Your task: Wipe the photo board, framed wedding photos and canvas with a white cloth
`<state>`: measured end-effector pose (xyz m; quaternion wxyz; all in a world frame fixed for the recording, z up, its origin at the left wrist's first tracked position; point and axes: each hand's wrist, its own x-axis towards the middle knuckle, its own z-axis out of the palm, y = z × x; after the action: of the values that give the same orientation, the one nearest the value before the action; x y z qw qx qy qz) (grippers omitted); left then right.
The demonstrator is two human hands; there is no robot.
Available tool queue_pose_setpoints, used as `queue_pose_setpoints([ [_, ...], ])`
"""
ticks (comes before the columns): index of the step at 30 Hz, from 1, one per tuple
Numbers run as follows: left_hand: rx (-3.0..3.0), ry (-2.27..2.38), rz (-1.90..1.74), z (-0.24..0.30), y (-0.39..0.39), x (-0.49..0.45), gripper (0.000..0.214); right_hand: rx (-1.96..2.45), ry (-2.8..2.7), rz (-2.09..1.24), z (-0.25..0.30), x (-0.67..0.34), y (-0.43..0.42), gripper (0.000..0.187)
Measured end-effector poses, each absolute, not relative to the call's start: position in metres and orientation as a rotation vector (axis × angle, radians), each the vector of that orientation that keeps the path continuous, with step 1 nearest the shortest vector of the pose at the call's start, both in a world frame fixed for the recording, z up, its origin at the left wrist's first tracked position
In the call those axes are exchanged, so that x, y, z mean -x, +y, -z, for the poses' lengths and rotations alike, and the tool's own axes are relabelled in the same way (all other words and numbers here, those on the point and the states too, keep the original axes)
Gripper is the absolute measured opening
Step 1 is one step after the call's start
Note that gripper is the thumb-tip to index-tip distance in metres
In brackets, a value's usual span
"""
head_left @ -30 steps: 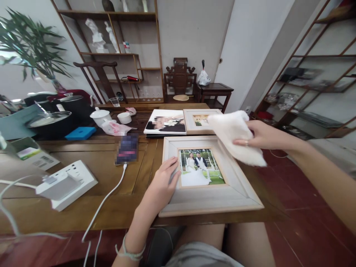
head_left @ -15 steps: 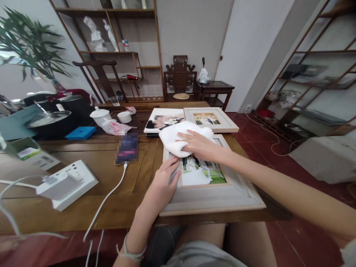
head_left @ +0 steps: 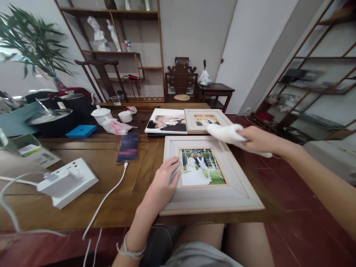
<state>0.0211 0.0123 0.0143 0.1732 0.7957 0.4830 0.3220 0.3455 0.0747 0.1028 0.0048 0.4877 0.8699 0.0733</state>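
A wooden bench (head_left: 148,152) is set over a red tiled floor (head_left: 294,207), and a dark carved chair (head_left: 182,76) and a display shelf (head_left: 122,15) are seen at the far side of the room. On the bench's near right part a pale picture frame (head_left: 205,200) is laid flat, photograph upward; a smaller frame (head_left: 191,126) is placed beyond it. Half a second ago the white cloth (head_left: 225,133) was spread over the frame's far left part and the top of its photograph; now it has been drawn to the far right corner, and the photograph is uncovered. The cloth is pinched in the closed grip of the right hand (head_left: 254,137); whether the frame is touched by it cannot be told. The left hand (head_left: 164,180) has been kept on the frame's left border, its grip open. At the far left, a pan (head_left: 50,124) is covered by a glass lid, its contents not made out; a white pot (head_left: 100,114) is also lidded. In an open box (head_left: 46,158) at the left, a green-and-white item (head_left: 29,150) is held.
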Motion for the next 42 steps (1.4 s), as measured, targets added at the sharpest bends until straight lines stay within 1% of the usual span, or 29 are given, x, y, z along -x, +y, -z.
queue_pose_setpoints([
  [4, -2.248, 1.373, -0.908, -0.015, 0.012, -0.021, 0.034, -1.730, 2.676, -0.444, -0.107, -0.347, 0.074, 0.023],
  [11, -2.232, 1.403, -0.886, -0.016, 0.011, -0.021, 0.035, -1.438, 2.844, -0.358, -0.057, -0.307, 0.071, 0.035],
  [14, -2.235, 1.410, -0.890, -0.016, 0.011, -0.021, 0.034, -1.327, 2.916, -0.353, -0.051, -0.302, 0.064, 0.039],
  [19, -2.258, 1.401, -0.926, -0.013, 0.013, -0.021, 0.034, -1.291, 2.831, -0.247, -0.070, -0.294, 0.032, 0.037],
  [24, -2.282, 1.392, -0.937, -0.011, 0.013, -0.021, 0.034, -1.375, 2.683, 0.006, -0.091, -0.287, -0.011, 0.037],
  [28, -2.290, 1.403, -0.924, -0.012, 0.013, -0.021, 0.033, -1.434, 2.633, 0.219, -0.092, -0.291, -0.048, 0.038],
  [30, -2.292, 1.406, -0.925, -0.013, 0.013, -0.022, 0.032, -1.438, 2.659, 0.263, -0.090, -0.290, -0.064, 0.039],
  [35, -2.305, 1.387, -0.914, -0.014, 0.013, -0.021, 0.033, -1.472, 2.679, 0.219, -0.086, -0.271, -0.064, 0.045],
  [40, -2.319, 1.374, -0.866, -0.017, 0.013, -0.020, 0.035, -1.528, 2.811, -0.030, -0.065, -0.269, -0.009, 0.047],
  [42, -2.317, 1.375, -0.857, -0.017, 0.012, -0.020, 0.035, -1.533, 2.859, -0.134, -0.056, -0.274, 0.017, 0.043],
])
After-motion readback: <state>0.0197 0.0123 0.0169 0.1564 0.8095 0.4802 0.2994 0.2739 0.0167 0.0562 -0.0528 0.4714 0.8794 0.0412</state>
